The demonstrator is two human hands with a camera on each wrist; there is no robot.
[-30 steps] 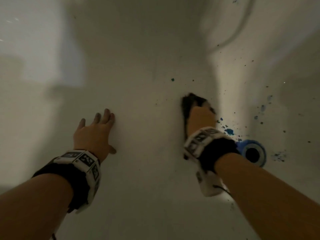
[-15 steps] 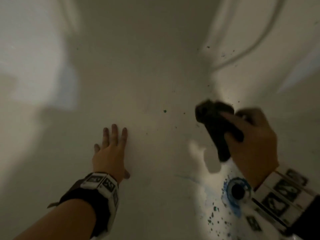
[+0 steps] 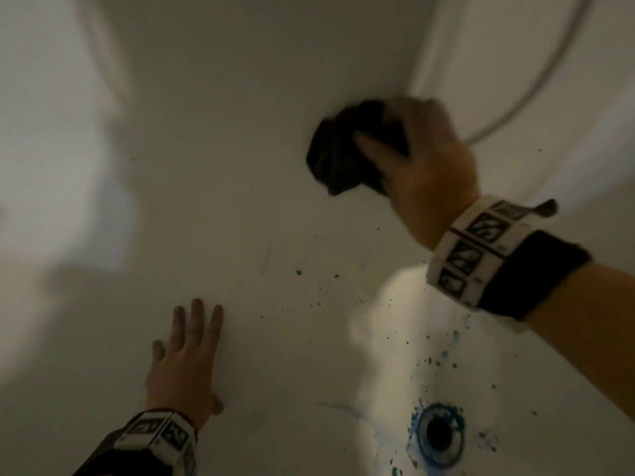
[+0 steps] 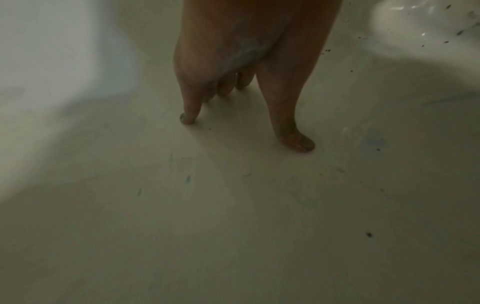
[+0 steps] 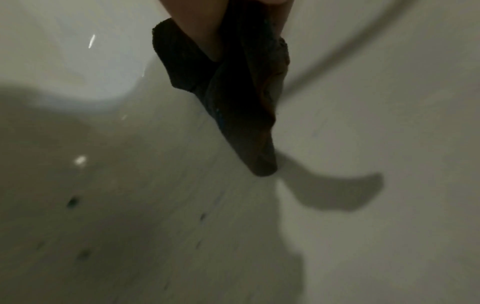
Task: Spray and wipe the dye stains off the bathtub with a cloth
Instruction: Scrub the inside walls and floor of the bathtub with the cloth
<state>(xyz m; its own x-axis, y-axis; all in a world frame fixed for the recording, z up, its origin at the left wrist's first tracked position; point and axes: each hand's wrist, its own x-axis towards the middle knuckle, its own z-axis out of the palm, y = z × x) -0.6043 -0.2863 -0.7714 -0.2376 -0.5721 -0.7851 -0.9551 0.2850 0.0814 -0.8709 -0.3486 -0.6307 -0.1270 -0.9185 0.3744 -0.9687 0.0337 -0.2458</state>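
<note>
right hand clutches dark cloth, its long axis hanging downward over bathtub; left hand lies flat, fingers straight.

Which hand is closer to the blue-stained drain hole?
Probably the left, though it's close. The left hand presses flat on the tub floor, off to the drain's left. The right hand is raised beyond the drain, near the tub's far end, gripping the dark cloth.

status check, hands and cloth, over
Left hand flat on the tub floor. Right hand grips the dark cloth. Dye specks and blue ring round the drain remain. Nothing blocking.
</note>
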